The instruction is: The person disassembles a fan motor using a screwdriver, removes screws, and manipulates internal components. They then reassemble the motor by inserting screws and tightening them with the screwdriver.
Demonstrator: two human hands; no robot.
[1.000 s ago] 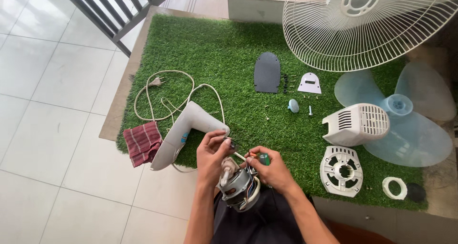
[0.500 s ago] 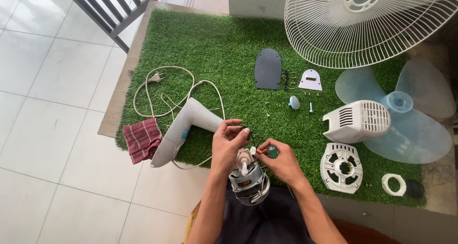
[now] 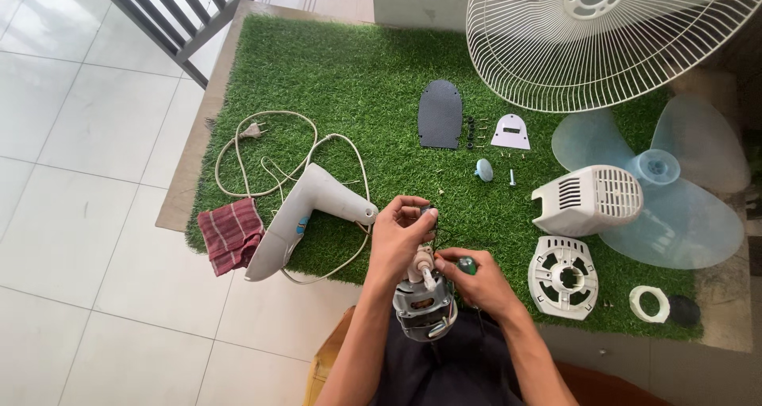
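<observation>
Left hand (image 3: 401, 235) pinched thin dark wires above round metal fan motor (image 3: 425, 303), right hand (image 3: 475, 283) gripped green-handled screwdriver (image 3: 466, 265) (tip hidden), white plastic fan neck (image 3: 305, 215) left of both hands.

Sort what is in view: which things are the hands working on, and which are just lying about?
In hand:
left hand on the motor
right hand with the green-handled tool

Lying about:
fan guard
blades
white cover
stand neck
cord
red cloth
</observation>
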